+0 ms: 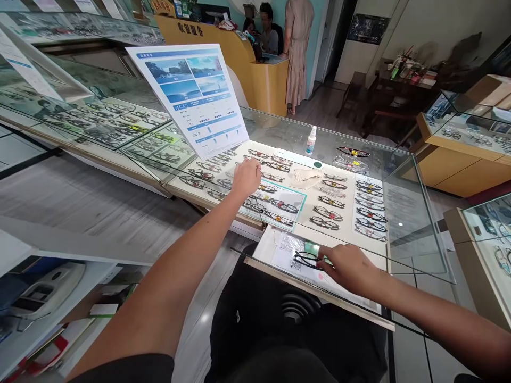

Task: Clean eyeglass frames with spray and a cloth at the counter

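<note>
Currently holding black-framed eyeglasses [306,259] by one end, just above a QR-code sheet [286,250], with the fingers of the right hand [349,266] pinched nearly together. Also with the left hand [246,176] loosely curled over rows of display eyeglasses [285,206] under the glass tabletop [347,224], hard to tell from behind whether gripping anything. Likely to handle as light, stiff and breakable at the hinges, so best to grip by bridge or temples, off the slick lenses.
</note>
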Motion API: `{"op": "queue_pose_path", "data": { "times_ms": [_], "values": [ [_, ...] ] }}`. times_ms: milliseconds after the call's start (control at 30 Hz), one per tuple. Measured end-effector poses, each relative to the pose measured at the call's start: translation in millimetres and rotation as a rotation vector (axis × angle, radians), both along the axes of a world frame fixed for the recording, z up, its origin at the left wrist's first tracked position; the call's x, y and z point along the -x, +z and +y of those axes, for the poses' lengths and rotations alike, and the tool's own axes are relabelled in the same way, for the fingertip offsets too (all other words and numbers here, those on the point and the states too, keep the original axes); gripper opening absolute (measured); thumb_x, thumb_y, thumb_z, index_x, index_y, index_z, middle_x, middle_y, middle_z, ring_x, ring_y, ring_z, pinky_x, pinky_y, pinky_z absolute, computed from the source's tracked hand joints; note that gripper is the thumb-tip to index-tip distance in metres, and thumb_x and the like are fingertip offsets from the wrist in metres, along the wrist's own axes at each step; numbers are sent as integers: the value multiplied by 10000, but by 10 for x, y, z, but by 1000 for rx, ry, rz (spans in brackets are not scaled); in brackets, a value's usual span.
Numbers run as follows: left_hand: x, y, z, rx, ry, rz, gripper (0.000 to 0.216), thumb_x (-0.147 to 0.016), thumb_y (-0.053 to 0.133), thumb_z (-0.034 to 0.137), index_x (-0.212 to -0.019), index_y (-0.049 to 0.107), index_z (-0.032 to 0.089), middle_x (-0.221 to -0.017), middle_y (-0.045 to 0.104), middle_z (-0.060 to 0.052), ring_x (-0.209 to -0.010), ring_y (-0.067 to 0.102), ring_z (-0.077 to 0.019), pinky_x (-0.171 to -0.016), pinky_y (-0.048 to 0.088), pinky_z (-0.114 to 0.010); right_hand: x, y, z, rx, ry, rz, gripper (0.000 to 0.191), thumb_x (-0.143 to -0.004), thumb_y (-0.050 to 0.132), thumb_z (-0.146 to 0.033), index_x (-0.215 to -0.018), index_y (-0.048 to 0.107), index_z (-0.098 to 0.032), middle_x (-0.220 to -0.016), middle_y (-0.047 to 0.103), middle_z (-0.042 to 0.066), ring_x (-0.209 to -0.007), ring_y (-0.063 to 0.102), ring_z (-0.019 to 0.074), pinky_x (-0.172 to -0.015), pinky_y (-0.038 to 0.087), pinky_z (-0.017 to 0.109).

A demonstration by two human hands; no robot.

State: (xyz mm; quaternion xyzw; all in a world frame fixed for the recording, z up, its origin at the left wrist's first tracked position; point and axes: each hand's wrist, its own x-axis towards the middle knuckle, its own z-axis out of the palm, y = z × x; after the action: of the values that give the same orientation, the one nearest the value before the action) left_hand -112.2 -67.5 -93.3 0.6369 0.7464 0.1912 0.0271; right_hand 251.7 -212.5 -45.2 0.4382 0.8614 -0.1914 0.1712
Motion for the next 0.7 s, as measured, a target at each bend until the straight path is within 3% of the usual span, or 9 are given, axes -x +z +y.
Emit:
{"op": "queue_pose_path", "data": {
  "times_ms": [133, 300, 400, 533, 600, 700],
  "values": [
    [19, -24, 26, -29, -2, 7, 338, -1076, 332, 202, -1160, 657, 247, -1168, 753, -117, -1265, 651, -296, -1204, 463, -460, 70, -591, 160, 29, -101, -51, 272, -1107, 512, -348, -1218, 730, -228, -1044, 836, 122, -965, 782, 291, -751, 412, 338],
    [34, -9, 120, -14, 102, 17, 516, -1114, 218, 274, -1180, 727, 217, -1365, 727, -153, -1345, 613, -344, -1168, 484, -527, 351, -1112, 558, -30, -192, -52, 308, -1146, 449, -371, -1247, 703, -228, -1113, 835, 104, -1036, 773, 258, -784, 432, 318],
    [25, -2, 207, -1, 137, 38, 512, -1109, 276, 334, -1338, 712, 195, -1545, 640, -164, -1487, 527, -375, -1243, 427, -547, 596, -1268, 845, -111, -247, -25, 394, -1174, 364, -419, -1346, 655, -218, -1103, 831, 128, -1006, 778, 269, -758, 423, 320],
    [40, -41, 305, 97, 205, 53, 776, -1086, 345, 579, -1689, 420, 95, -1812, 339, -201, -1718, 221, -400, -1390, 219, -549, 899, -1377, 1302, -189, -277, 18, 465, -1190, 280, -433, -1455, 595, -218, -1181, 825, 150, -1046, 779, 270, -769, 431, 317],
    [59, -61, 331, 151, 205, 58, 890, -1076, 282, 664, -1744, 329, 78, -1850, 251, -200, -1740, 158, -404, -1404, 175, -567, 1032, -1422, 1535, -213, -289, 22, 470, -1189, 276, -416, -1477, 592, -220, -1212, 820, 157, -1065, 779, 275, -777, 444, 325],
    [78, -63, 339, 177, 196, 72, 926, -1067, 223, 716, -1760, 320, 108, -1860, 237, -178, -1745, 153, -395, -1406, 167, -573, 1219, -1499, 1824, -223, -290, 18, 425, -1177, 347, -383, -1439, 640, -222, -1250, 814, 151, -1123, 770, 271, -817, 472, 324]
  ]
}}
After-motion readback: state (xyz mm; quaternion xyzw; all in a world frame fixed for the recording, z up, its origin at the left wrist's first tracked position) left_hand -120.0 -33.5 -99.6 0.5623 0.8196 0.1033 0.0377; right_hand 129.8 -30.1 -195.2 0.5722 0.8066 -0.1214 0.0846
